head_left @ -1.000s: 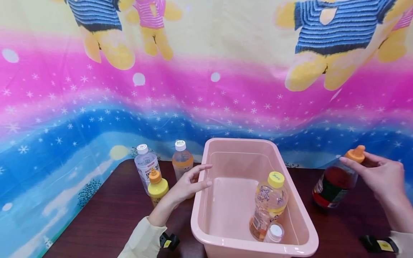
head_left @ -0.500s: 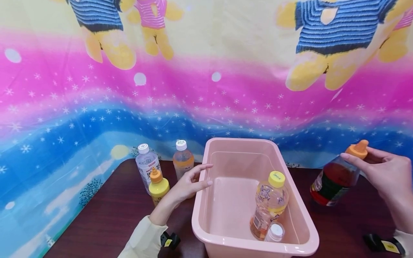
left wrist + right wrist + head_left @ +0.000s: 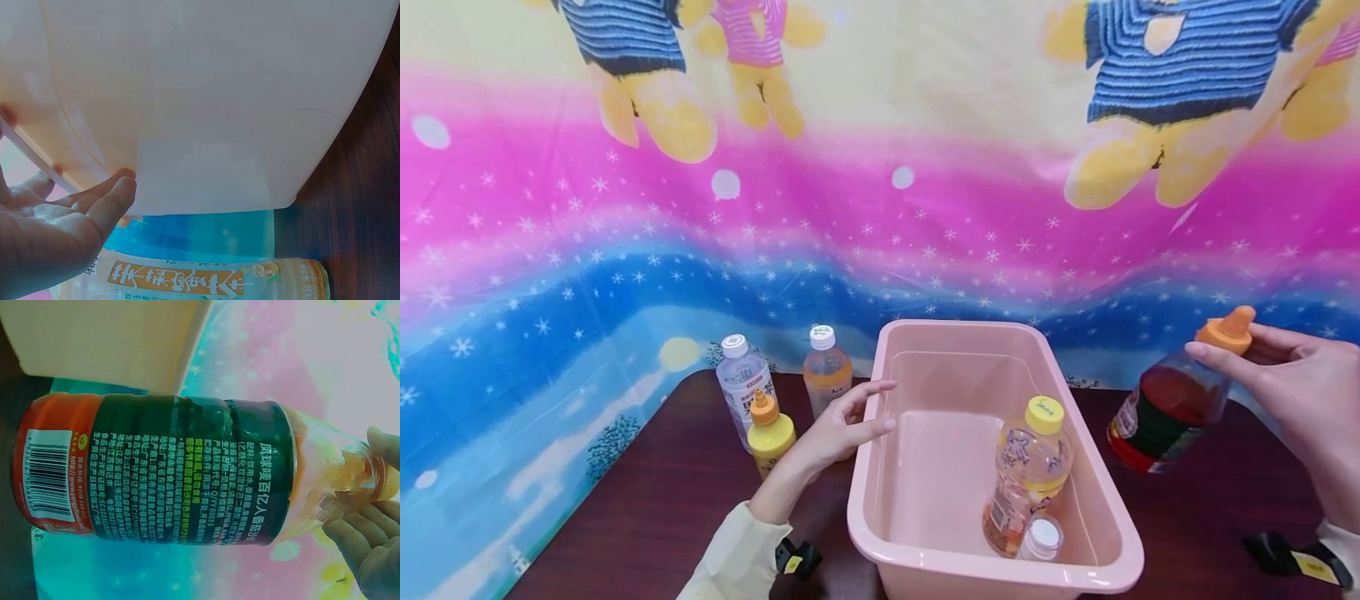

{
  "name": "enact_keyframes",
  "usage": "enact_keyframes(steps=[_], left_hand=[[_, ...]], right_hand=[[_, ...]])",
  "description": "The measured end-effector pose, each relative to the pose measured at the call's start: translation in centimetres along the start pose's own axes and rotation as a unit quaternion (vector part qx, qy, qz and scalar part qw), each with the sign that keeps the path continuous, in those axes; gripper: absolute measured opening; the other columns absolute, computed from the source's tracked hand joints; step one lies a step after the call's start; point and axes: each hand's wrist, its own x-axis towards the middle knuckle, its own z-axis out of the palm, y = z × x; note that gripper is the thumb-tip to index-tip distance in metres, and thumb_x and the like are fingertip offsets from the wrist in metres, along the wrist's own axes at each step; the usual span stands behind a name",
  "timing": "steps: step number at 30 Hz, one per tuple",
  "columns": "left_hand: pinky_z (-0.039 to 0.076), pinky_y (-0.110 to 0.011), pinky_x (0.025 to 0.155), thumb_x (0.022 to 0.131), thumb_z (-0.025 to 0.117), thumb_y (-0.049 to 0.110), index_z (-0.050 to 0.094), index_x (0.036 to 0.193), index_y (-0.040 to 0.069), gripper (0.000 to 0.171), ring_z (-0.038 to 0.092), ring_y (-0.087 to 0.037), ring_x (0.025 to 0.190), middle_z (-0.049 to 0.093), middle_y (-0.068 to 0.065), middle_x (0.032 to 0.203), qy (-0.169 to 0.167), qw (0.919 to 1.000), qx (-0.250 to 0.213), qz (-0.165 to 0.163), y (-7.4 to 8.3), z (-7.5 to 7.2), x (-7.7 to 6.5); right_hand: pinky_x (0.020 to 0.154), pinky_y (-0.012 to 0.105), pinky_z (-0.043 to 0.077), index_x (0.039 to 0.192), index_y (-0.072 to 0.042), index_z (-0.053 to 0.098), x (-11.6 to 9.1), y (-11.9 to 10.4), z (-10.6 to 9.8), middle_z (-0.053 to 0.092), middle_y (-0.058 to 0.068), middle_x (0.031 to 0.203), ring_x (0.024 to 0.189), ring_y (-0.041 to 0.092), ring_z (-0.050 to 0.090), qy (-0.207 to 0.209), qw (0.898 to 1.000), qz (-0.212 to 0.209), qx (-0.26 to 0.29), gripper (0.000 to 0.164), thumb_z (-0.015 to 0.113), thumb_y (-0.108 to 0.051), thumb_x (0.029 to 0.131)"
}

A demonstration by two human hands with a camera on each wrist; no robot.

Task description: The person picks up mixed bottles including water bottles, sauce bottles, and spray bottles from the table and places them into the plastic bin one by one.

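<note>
Pink bin (image 3: 880, 533): nearest me on the dark table (image 3: 647, 517); I see a yellow-capped bottle (image 3: 1028, 475) and a white-capped bottle (image 3: 1040, 537) inside.
Left hand (image 3: 835, 433): relaxed, fingers straight against the bin's left wall.
Right hand (image 3: 1300, 400): I pinch the red bottle (image 3: 1165, 408) by its neck, tilted above the table right of the bin.
Farther left: three bottles (image 3: 767, 392) standing.

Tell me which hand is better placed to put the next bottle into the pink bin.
Right, probably. The right hand already holds the red-brown bottle by its neck, lifted and tilted just right of the pink bin. The left hand only rests on the bin's left wall, holding no bottle.
</note>
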Motion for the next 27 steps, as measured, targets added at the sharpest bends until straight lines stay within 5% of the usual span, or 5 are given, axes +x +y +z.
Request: enact_keyframes(steps=[3, 8, 18, 24, 27], left_hand=[[0.049, -0.043, 0.085, 0.086, 0.062, 0.028, 0.037, 0.137, 0.012, 0.059, 0.049, -0.033, 0.115, 0.044, -0.020, 0.132, 0.001, 1.0000, -0.002, 0.000, 0.0, 0.0, 0.0], [0.049, -0.044, 0.085, 0.086, 0.063, 0.027, 0.038, 0.137, 0.012, 0.059, 0.050, -0.033, 0.115, 0.044, -0.021, 0.132, 0.003, 1.0000, -0.006, 0.000, 0.0, 0.0, 0.0], [0.049, -0.044, 0.085, 0.085, 0.063, 0.029, 0.038, 0.137, 0.013, 0.059, 0.050, -0.032, 0.115, 0.044, -0.020, 0.132, 0.005, 1.0000, -0.002, -0.003, 0.0, 0.0, 0.0], [0.050, -0.043, 0.084, 0.086, 0.063, 0.029, 0.038, 0.137, 0.012, 0.059, 0.050, -0.032, 0.114, 0.044, -0.020, 0.132, 0.006, 1.0000, -0.003, -0.002, -0.1, 0.1, -0.1], [0.050, -0.044, 0.084, 0.086, 0.062, 0.028, 0.038, 0.137, 0.013, 0.058, 0.050, -0.032, 0.114, 0.044, -0.020, 0.131, 0.005, 1.0000, -0.005, -0.004, -0.2, 0.1, 0.0]], right_hand=[[0.107, 0.052, 0.019, 0.136, -0.004, 0.039, 0.0, -0.1, -0.3, 0.047, 0.006, 0.133, 0.127, 0.018, 0.039, 0.002, 0.999, -0.023, 0.037, 0.067, 0.063, -0.037, 0.083], [0.112, 0.037, 0.015, 0.136, -0.005, 0.040, 0.2, -0.1, -0.9, 0.050, -0.037, 0.097, 0.099, -0.018, 0.046, 0.004, 0.992, -0.066, 0.108, 0.061, 0.065, -0.024, 0.083], [0.090, 0.000, 0.030, 0.118, -0.024, 0.060, 0.4, -1.1, -1.4, 0.057, -0.035, 0.084, 0.082, -0.019, 0.052, 0.027, 0.967, -0.169, 0.189, 0.041, 0.063, -0.002, 0.083], [0.082, 0.000, 0.037, 0.098, -0.030, 0.065, 1.1, -2.1, -1.9, 0.063, -0.027, 0.083, 0.080, -0.015, 0.057, 0.027, 0.944, -0.215, 0.250, 0.041, 0.062, 0.007, 0.081], [0.080, -0.001, 0.037, 0.097, -0.032, 0.061, 1.2, -2.5, -2.3, 0.060, -0.029, 0.084, 0.078, -0.019, 0.055, 0.035, 0.948, -0.206, 0.240, 0.040, 0.061, 0.005, 0.082]])
